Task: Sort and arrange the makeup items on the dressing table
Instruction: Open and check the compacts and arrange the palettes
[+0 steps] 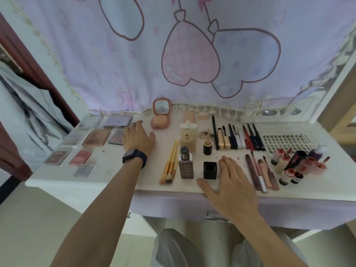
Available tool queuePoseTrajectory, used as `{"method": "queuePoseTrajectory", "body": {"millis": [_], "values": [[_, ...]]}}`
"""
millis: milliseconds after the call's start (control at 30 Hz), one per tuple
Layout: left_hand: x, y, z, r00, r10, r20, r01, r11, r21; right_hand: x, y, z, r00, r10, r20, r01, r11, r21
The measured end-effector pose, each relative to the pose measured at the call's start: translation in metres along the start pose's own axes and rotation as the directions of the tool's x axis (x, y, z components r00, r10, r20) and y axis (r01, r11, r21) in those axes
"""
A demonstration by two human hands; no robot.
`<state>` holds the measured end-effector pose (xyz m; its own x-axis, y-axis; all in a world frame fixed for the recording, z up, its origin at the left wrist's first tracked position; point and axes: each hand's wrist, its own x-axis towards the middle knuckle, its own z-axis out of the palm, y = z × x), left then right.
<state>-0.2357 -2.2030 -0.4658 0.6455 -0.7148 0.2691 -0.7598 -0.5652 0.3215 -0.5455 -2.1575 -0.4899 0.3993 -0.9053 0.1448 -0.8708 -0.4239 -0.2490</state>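
Both hands are spread palm-down on the dressing table [111, 180], fingers straight, nothing gripped. The left hand [138, 139] is stretched out left of the foundation bottle [185, 166], fingertips perhaps touching a palette [116, 136]; the right hand [231, 182] is laid flat to its right.

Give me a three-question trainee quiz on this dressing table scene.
1. True or false: the right hand grips the black cap.
2. Which wrist wears the dark watch? A) left B) right C) neither
3. Fill in: the pink compact has its mirrored lid standing ___.
Key: 1 false, the hand lies flat beside the cap; 2 A; 3 open.
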Motion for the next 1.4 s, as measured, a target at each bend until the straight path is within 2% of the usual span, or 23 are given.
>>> {"method": "queuePoseTrajectory", "body": {"millis": [67, 167, 267, 467, 667, 767, 967, 1033, 1067, 1167, 1233, 1333, 1400], "values": [[-0.009, -0.016, -0.009, 0.999, -0.017, -0.03, 0.02, 0.995, 0.1, 0.0, 0.0, 0.0, 1.0, -0.006, 0.006, 0.006, 1.0, -0.002], [-0.021, -0.037, -0.015, 0.999, -0.042, 0.014, 0.038, 0.973, 0.226, 0.0, 0.0, 0.0, 1.0, -0.009, -0.006, 0.009, 1.0, -0.022], [-0.029, -0.047, -0.02, 0.998, 0.005, 0.068, -0.022, 0.967, 0.254, -0.001, -0.001, 0.0, 1.0, -0.014, -0.012, 0.014, 1.0, -0.025], [-0.049, -0.052, -0.035, 0.996, 0.055, 0.071, -0.064, 0.988, 0.138, -0.002, -0.001, 0.0, 0.999, -0.021, -0.025, 0.02, 0.999, -0.041], [-0.066, -0.057, -0.039, 0.996, -0.023, 0.087, 0.023, 1.0, -0.007, -0.002, 0.0, 0.001, 0.999, -0.021, -0.032, 0.02, 0.999, -0.039], [-0.068, -0.061, -0.044, 0.986, -0.038, 0.161, 0.05, 0.996, -0.071, -0.002, 0.0, 0.002, 0.999, -0.02, -0.045, 0.019, 0.999, -0.03], [-0.08, -0.069, -0.06, 0.984, -0.09, 0.154, 0.134, 0.943, -0.304, -0.002, 0.002, 0.005, 0.998, -0.024, -0.065, 0.021, 0.999, -0.047], [-0.088, -0.074, -0.065, 0.979, -0.129, 0.157, 0.185, 0.882, -0.433, -0.002, 0.003, 0.007, 0.997, -0.029, -0.074, 0.025, 0.998, -0.057], [-0.092, -0.077, -0.068, 0.972, -0.155, 0.179, 0.227, 0.819, -0.527, -0.002, 0.004, 0.007, 0.997, -0.028, -0.078, 0.024, 0.998, -0.06], [-0.1, -0.079, -0.083, 0.936, -0.193, 0.295, 0.352, 0.531, -0.771, -0.001, 0.005, 0.008, 0.997, -0.018, -0.076, 0.015, 0.999, -0.037], [-0.106, -0.078, -0.094, 0.936, -0.156, 0.315, 0.351, 0.404, -0.845, -0.002, 0.005, 0.007, 0.998, -0.016, -0.06, 0.016, 1.0, 0.005], [-0.113, -0.067, -0.116, 0.963, -0.063, 0.264, 0.269, 0.332, -0.904, -0.004, 0.005, -0.002, 0.995, -0.02, -0.099, 0.041, 0.975, 0.22], [-0.114, -0.056, -0.134, 0.977, -0.003, 0.212, 0.202, 0.326, -0.924, -0.006, 0.001, -0.015, 0.987, -0.008, -0.158, 0.074, 0.905, 0.419]]}}
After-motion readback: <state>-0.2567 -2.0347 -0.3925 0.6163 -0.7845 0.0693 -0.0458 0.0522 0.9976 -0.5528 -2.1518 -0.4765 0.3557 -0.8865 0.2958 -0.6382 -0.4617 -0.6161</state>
